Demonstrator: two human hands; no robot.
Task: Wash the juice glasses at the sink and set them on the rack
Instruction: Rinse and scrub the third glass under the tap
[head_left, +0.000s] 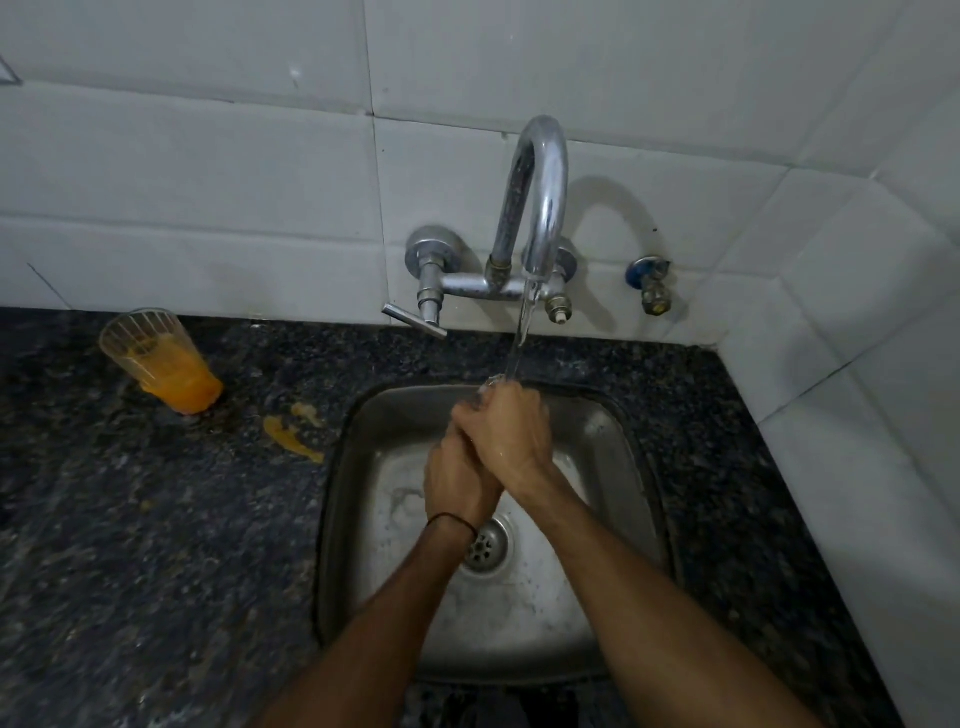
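The bench (130, 519), dark speckled stone, runs round a steel sink (631, 457) set into it, with white tiled wall behind. No rack is in view.

The tap (540, 197) stands on the wall above the sink and is running; its stream falls to the top of my hands.

My hands are together over the basin, the right hand (511, 434) lying over the left hand (457, 480), both curled. At the top of the right hand, under the stream, a clear rim shows (491, 382), which I take for a juice glass; the rest of it is hidden by my fingers. The right hand grips it. Whether the left also holds it, or only backs the right, I cannot tell.

A second juice glass (156, 358) stands on the bench well to the left of the sink, near the wall, with orange juice in its bottom part. Between it and the sink lie orange spills (291, 434) on the stone.

Judgement: the step in hand is rinsing the first glass; the task is early, one glass being untouched. The next move calls for turning the glass so water reaches the inside, holding firm since wet glass slips, then finding the rack, which lies outside this view.
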